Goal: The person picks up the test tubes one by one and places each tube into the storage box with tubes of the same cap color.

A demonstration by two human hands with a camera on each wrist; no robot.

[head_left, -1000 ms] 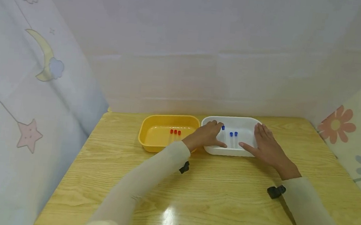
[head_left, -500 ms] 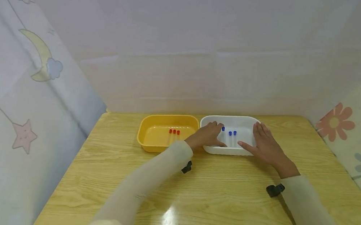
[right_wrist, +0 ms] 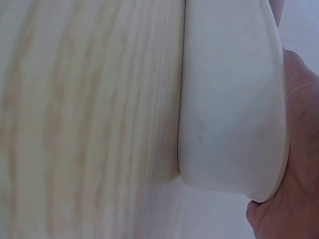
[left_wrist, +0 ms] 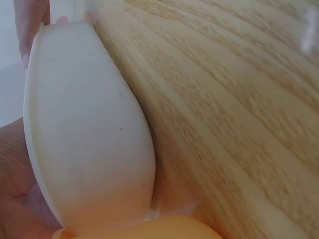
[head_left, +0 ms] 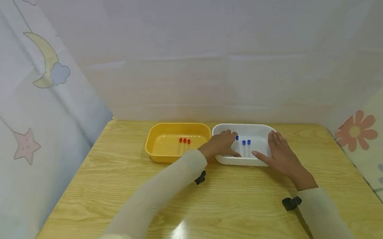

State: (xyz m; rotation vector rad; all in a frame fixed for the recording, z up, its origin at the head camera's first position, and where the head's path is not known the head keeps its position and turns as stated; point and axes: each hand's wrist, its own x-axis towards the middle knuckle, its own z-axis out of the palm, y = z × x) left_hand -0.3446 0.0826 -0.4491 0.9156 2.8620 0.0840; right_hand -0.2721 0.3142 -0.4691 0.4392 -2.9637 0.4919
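Note:
A white tray (head_left: 263, 163) stands at the back of the table and holds several clear tubes with blue caps. My left hand (head_left: 222, 143) reaches over its left end, index fingertip at the blue cap of the leftmost test tube (head_left: 237, 138) and thumb near the lower end of that tube. Two more blue-capped test tubes (head_left: 246, 142) lie side by side just to the right. My right hand (head_left: 283, 157) rests on the tray's right end, fingers straight along the wall and thumb pointing inward over the front rim. Both wrist views show mostly the tray's outer wall (left_wrist: 94, 124).
A yellow tray (head_left: 160, 157) with several red-capped tubes (head_left: 184, 140) stands close beside the white one, under my left forearm. The wooden table (head_left: 230, 215) extends toward me. A pale wall rises behind it, and printed walls stand at both sides.
The leftmost blue-capped test tube has shifted slightly toward me and to the right, with my left hand following a little. My right hand stays on the white tray.

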